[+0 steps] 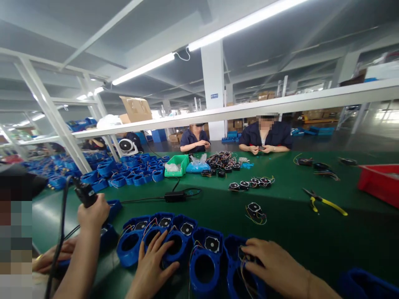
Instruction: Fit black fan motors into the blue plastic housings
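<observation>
Blue case (230, 274) at right end of near row, under right hand (269, 259); fingers bent at wires (243, 272) inside, cannot tell whether gripping. Left hand (153, 261) over two other cases (186, 246), fingers spread, loose. Lone motor (254, 207) beyond, on green table (286, 236).

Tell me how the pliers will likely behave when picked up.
The pliers lie with their yellow handles spread, so these may swing when lifted. They look partly metallic, so probably stiff and fairly heavy. Lying flat on the green table, they seem unlikely to roll.
</observation>
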A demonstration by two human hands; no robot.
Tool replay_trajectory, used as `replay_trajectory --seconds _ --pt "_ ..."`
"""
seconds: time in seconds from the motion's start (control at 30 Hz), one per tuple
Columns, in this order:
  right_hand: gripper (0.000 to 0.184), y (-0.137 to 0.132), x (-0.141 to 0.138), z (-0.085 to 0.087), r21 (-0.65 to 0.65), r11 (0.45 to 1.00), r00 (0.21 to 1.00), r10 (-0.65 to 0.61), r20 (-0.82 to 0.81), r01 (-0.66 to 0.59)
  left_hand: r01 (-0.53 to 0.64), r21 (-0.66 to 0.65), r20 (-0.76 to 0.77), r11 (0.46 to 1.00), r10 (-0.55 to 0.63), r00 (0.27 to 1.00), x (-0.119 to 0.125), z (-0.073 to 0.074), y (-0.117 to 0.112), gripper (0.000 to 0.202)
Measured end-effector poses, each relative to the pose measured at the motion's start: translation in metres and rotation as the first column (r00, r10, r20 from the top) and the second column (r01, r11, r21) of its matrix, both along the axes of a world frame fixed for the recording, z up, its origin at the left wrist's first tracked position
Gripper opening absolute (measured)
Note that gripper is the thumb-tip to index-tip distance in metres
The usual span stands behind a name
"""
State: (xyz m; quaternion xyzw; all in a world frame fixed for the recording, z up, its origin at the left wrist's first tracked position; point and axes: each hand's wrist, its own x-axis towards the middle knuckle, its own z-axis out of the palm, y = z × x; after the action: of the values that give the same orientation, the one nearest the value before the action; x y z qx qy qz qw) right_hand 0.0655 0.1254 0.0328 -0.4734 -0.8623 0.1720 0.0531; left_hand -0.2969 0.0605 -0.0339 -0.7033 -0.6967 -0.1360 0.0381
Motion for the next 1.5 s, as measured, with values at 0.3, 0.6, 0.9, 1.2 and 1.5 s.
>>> replay_trajectory --seconds 0.3,0.6,0.9,1.2,1.5 --pt "0.085 0.143 0.041 -0.019 0.205 0.979 0.984 -0.047 0.173 0.011 0.180 0.265 0.007 0.947 -0.188 0.982 0.031 0.074 -0.001 0.036" --pt "0.040 0.113 0.101 -0.035 0.100 0.994 0.994 -0.063 0.091 0.054 0.313 0.244 0.045 0.918 -0.333 0.942 0.081 0.168 0.027 0.053" --pt "0.038 -0.004 0.156 0.030 0.240 0.959 0.986 -0.127 -0.112 0.151 0.484 0.194 0.252 0.853 -0.520 0.816 0.336 0.077 0.024 0.036" --pt "0.042 -0.064 0.227 0.033 0.372 0.878 0.949 -0.313 -0.029 0.301 0.675 0.065 0.461 0.735 -0.622 0.633 0.388 0.078 0.009 0.023" --pt "0.039 -0.081 0.248 -0.015 0.179 0.916 0.928 -0.331 -0.171 0.360 0.672 -0.079 0.404 0.737 -0.592 0.697 0.378 0.051 -0.007 0.021"
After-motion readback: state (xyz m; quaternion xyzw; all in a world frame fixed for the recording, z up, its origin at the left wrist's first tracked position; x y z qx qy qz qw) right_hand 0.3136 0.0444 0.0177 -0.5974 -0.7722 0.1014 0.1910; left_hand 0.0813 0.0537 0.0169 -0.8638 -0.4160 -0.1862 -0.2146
